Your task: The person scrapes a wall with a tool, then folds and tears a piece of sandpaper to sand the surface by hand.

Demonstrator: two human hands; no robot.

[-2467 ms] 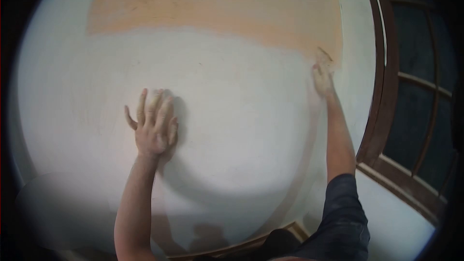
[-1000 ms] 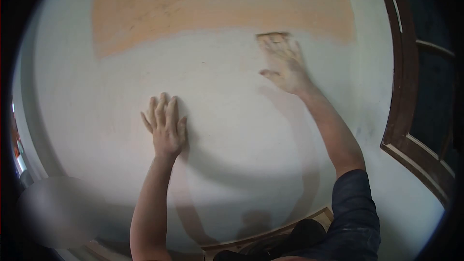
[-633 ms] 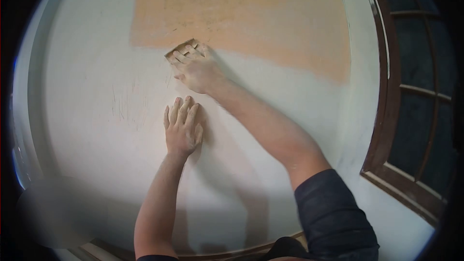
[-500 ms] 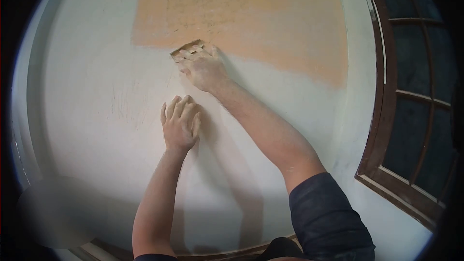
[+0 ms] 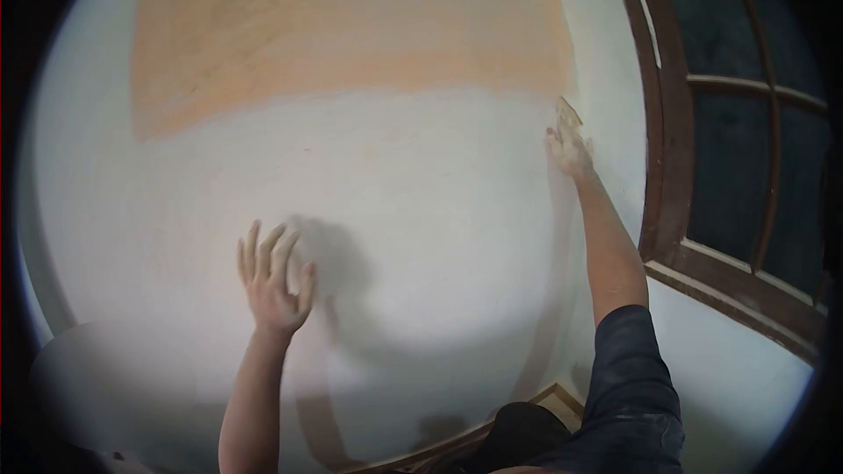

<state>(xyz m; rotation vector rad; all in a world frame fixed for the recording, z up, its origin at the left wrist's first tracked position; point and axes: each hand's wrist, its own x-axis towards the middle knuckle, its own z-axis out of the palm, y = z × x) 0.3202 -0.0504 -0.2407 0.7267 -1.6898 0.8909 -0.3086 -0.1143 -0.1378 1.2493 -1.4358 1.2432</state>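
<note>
With my right hand (image 5: 571,151) I press a folded piece of sandpaper (image 5: 570,111) flat to the wall, close to the corner by the window. Only the sandpaper's upper edge shows past my fingers. It lies by the lower right corner of an orange patch (image 5: 351,70) on the white wall (image 5: 421,202). My left hand (image 5: 276,279) is raised at the lower left, fingers spread and holding nothing. Its shadow falls on the wall to its right, set off from the fingers, so the hand seems a little apart from the surface.
A brown wooden window frame (image 5: 665,123) with dark panes (image 5: 724,132) stands at the right, beyond the wall corner. Along the wall's foot runs a brown-edged strip (image 5: 562,399). A blurred grey round shape (image 5: 105,386) covers the lower left.
My right hand has moved right with the sandpaper, from below the patch's middle to its right corner. My left hand has come down and left, its fingers wider apart. The view has shifted right.
</note>
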